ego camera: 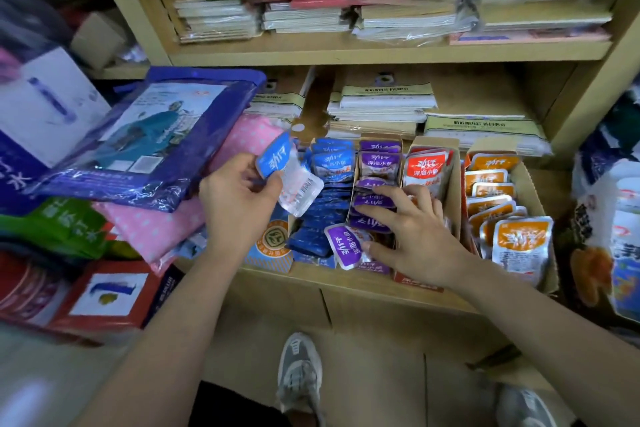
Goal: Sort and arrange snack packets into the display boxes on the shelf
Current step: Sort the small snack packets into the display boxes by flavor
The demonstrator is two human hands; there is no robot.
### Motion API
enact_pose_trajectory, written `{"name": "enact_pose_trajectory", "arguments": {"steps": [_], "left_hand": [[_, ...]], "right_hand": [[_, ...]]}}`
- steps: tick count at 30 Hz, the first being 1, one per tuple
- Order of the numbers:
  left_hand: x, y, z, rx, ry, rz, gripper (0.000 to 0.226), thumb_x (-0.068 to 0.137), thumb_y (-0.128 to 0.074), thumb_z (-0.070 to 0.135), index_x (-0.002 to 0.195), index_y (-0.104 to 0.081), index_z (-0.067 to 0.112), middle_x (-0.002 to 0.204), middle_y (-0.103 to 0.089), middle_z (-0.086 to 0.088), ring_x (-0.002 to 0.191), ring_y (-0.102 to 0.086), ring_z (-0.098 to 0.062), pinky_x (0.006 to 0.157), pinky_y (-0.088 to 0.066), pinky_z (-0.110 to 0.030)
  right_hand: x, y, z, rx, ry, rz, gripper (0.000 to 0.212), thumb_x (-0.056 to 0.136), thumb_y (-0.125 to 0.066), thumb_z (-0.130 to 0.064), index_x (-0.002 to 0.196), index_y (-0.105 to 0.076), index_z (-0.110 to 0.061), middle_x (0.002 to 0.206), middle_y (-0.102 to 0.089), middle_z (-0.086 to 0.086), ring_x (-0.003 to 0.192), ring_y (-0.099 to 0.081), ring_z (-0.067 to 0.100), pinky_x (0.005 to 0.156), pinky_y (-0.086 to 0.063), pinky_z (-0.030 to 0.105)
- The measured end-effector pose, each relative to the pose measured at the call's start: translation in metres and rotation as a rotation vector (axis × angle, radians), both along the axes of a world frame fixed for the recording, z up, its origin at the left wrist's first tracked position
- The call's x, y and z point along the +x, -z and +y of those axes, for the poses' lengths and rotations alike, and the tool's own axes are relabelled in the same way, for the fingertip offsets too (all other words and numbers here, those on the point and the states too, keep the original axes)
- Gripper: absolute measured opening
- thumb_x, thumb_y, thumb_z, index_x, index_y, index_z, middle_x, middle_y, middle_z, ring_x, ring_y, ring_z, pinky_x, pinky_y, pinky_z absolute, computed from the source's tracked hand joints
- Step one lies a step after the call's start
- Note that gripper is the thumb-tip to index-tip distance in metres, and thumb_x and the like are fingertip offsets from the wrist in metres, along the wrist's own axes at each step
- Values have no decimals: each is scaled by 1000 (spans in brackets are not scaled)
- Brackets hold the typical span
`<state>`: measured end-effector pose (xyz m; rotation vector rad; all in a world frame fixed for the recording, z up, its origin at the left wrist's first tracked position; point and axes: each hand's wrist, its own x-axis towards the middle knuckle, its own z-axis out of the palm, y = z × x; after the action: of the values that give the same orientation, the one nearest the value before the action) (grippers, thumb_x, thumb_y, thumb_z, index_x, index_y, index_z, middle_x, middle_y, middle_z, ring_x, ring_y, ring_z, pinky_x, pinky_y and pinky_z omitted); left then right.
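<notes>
1. Snack packets point(377, 163) fill four cardboard display boxes that stand wall to wall on the wooden shelf point(346, 282), their fronts near its lip. From 9 to 3 o'clock they are the blue box point(270, 248), purple box point(381, 136), red box point(452, 191) and orange box point(528, 184).
2. A pile of wrapped goods point(145, 135) crowds the row at 9 o'clock and a printed bag point(620, 218) stands at 3 o'clock. The only open room is at 6 o'clock, where both arms reach in.
3. The left hand point(239, 191) pinches one blue packet point(287, 177) between thumb and fingers, tilted above the blue box's 10 o'clock corner.
4. The right hand point(415, 232) lies flat with its fingers spread, the fingertips on packets in the purple box. Its thumb is just beside one loose purple packet point(344, 246) lying askew at that box's 6 o'clock end.
5. Counted: four boxes, one packet held, one loose. The packed rows overlap too much to count.
6. Behind the boxes at 12 o'clock lie stacked notebooks point(381, 100), with more on the board above. Two grey shoes point(299, 378) stand on the tan floor at 6 o'clock.
</notes>
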<state>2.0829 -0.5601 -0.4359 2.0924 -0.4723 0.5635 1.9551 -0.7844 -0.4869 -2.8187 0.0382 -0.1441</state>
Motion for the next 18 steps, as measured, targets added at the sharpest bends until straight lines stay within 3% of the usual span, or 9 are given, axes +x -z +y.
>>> {"name": "enact_pose_trajectory", "arguments": {"steps": [2,5,7,10,13,16,18], "left_hand": [[3,3,-1,-72,39,85,16,80,-78,13,75,-65,21,65,-68,13,57,-62,3,61,-55,-29],[2,2,-1,-86,59,109,21,81,-78,12,76,-65,27,67,-68,13,58,-62,3,60,-53,-28],[2,2,-2,-167,120,201,18,84,-77,11,82,-69,27,76,-74,7,66,-70,-7,61,-57,-31],[0,0,-2,-329,172,381,8,90,-72,6,90,-73,14,82,-76,-4,65,-69,-13,55,-56,-25],[-9,-4,-3,-410,194,505,7,92,-70,4,90,-72,10,80,-77,-3,68,-72,-15,56,-56,-22],[-20,-8,-7,-488,320,678,14,94,-65,3,106,-70,5,88,-76,-8,68,-71,-16,56,-56,-22],[-24,-10,-9,-539,455,776,22,92,-67,10,114,-69,7,95,-76,-8,72,-72,-20,59,-56,-22]], "right_hand": [[1,2,1,2,15,-15,62,91,-55,-62,148,-38,-42,156,-22,-9,138,-14,24,111,-23,49],[1,5,4,4,30,-106,59,91,-56,-60,144,-45,-38,153,-30,-6,137,-15,24,107,-23,51],[4,2,8,59,45,-199,60,89,-56,-59,143,-49,-34,149,-38,-7,137,-20,21,104,-26,48],[13,-8,21,317,36,-298,57,91,-67,-45,142,-53,-27,140,-51,-8,130,-34,16,107,-34,42],[19,-18,40,671,-16,-184,59,91,-72,-31,145,-51,-24,135,-57,-7,124,-49,10,107,-43,34],[22,-22,51,888,-31,-130,71,82,-79,-38,146,-50,-24,135,-58,-9,121,-55,-2,105,-47,24],[24,-24,53,890,-26,-120,83,72,-81,-48,146,-51,-24,136,-58,-11,122,-55,-5,104,-45,19]]}}
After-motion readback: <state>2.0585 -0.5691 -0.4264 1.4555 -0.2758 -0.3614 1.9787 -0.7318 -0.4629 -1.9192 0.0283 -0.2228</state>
